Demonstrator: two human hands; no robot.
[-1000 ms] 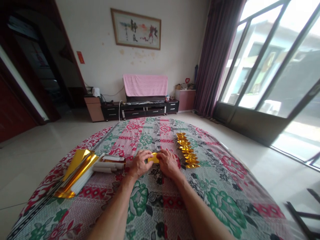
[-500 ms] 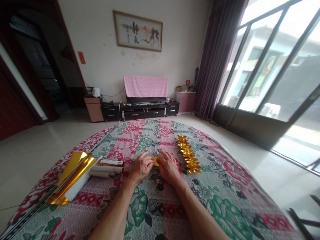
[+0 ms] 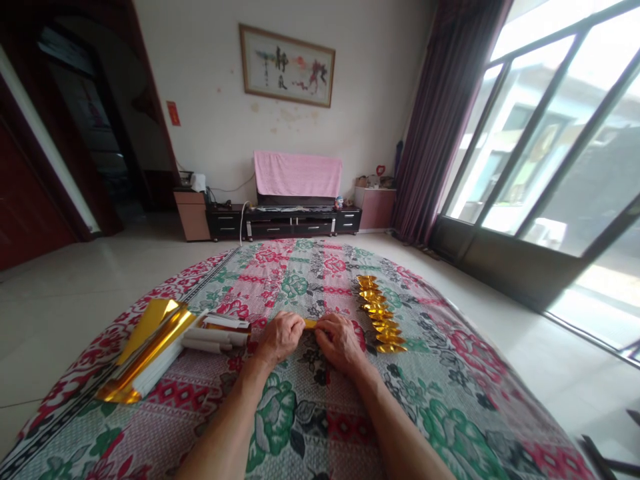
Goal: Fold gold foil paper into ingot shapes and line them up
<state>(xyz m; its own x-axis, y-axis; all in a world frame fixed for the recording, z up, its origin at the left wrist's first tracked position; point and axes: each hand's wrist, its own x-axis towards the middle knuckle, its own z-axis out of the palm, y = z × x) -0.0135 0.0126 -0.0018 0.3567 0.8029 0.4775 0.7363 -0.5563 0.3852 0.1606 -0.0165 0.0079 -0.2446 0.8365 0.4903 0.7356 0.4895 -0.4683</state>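
A narrow folded strip of gold foil paper (image 3: 311, 324) stretches between my two hands, low over the tablecloth. My left hand (image 3: 283, 335) is closed on its left end, with the fingers curled. On the right end my right hand (image 3: 340, 340) pinches the strip, its thumb toward me. To the right of that hand runs a row of several folded gold paper ingots (image 3: 383, 317). Left of my hands lies a stack of gold foil sheets (image 3: 155, 350), white on the back, and beside it some white rolled or folded papers (image 3: 215, 337).
A flowered cloth (image 3: 395, 427) in red, green and grey covers the round table. Beyond it stands a low black cabinet (image 3: 290, 227) with a pink cloth (image 3: 299, 175) over something on top. A glass door (image 3: 530, 147) and purple curtain (image 3: 437, 127) are at the right.
My fingers have curled in from a flatter pose and now grip the strip's ends. The strip looks narrower. The view has shifted slightly.
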